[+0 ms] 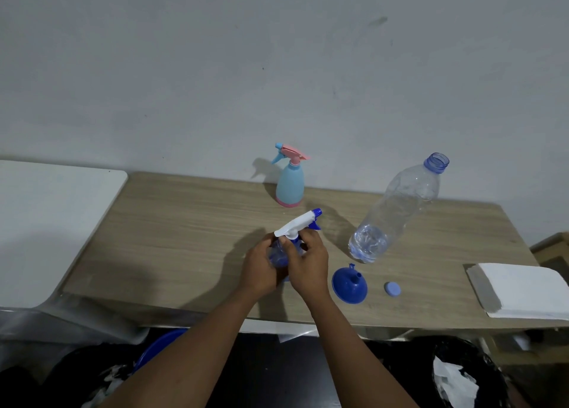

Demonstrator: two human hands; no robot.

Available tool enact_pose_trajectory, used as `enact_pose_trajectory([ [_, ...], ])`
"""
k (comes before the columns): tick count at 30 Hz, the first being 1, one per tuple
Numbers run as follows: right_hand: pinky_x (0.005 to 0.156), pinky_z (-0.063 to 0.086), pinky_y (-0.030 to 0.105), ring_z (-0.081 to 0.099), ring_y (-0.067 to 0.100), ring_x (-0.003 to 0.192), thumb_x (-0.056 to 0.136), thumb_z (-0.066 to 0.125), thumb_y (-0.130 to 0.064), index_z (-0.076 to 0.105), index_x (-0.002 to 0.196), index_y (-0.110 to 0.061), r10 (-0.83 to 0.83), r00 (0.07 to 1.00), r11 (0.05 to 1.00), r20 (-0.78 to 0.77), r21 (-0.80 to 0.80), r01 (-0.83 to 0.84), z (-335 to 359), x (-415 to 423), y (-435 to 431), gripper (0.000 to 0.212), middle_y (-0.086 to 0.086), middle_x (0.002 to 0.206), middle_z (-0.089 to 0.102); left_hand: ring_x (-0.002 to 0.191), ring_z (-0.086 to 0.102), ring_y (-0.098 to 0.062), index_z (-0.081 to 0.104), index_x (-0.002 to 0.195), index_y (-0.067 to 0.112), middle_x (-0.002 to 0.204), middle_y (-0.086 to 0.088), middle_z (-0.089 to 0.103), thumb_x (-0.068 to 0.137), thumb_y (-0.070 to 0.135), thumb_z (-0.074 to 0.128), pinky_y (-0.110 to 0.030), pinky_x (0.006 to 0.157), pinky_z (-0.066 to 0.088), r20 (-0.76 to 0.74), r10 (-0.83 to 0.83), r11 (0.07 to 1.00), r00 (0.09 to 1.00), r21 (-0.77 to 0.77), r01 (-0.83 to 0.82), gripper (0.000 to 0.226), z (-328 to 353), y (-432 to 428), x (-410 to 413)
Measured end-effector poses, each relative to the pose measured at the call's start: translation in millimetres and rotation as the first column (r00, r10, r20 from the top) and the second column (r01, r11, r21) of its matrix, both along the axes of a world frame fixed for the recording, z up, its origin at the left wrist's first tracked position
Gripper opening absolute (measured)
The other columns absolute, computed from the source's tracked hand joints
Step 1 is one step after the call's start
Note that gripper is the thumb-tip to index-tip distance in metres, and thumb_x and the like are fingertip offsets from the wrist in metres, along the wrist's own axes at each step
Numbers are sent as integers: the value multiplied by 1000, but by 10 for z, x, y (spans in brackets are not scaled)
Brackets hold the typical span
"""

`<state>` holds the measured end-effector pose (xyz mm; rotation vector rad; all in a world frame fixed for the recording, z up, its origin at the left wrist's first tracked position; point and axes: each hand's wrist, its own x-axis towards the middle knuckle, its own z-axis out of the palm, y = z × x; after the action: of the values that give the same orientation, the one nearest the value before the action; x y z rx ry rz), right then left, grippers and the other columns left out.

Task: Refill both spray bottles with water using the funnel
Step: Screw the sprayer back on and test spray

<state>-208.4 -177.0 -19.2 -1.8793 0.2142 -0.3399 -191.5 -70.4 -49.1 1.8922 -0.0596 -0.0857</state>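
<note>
2 spray bottles [290, 183], 1 funnel [349, 284], 1 water bottle [397, 207], 1 cap [392, 289].
Left hand [261, 269], right hand [308, 263] fingers clamp blue spray bottle [295, 226].

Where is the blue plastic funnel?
Head view: blue plastic funnel lies on the wooden table, between the right hand and the small blue cap.
</note>
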Motion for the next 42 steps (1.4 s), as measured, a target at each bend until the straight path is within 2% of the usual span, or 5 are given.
enact_pose_trajectory([
  [14,81,44,6,63,-2,97,84,75,-15,69,101,-24,-13,1000,1000,26,17,12,19,9,7,20,-9,101,70,96,68,-10,63,117,27,104,12,68,67,19,85,-27,82,53,43,1,993,999,120,-6,55,-129,45,88],
  [19,82,44,7,63,1,97,87,72,-15,68,105,-20,-41,999,999,28,-10,41,-47,-17,64,19,-7,101,70,94,67,-2,59,106,38,98,19,66,83,7,74,-11,75,49,46,67,990,997,117,-72,42,-167,7,46],
  [30,77,50,9,65,-2,92,71,88,-9,55,106,-24,-235,972,938,-2,262,228,108,-97,131,50,-10,100,67,77,68,5,63,103,22,90,13,68,92,-1,61,-13,68,53,-4,128,990,992,51,-128,25,-124,-69,22],
  [38,91,49,12,58,-5,111,87,71,-10,39,146,-29,-1,1000,982,20,189,-3,41,34,9,70,-7,130,59,90,69,-6,60,120,24,104,9,68,66,12,88,-24,71,56,10,12,998,1000,-65,-11,62,-193,53,-48],
  [42,76,52,17,61,2,86,92,67,-14,36,147,-20,66,998,990,-22,129,-63,-5,130,-8,63,2,105,62,94,65,0,58,122,25,107,13,67,66,27,90,-25,75,53,8,-19,1000,1000,23,18,64,-237,64,-90],
])
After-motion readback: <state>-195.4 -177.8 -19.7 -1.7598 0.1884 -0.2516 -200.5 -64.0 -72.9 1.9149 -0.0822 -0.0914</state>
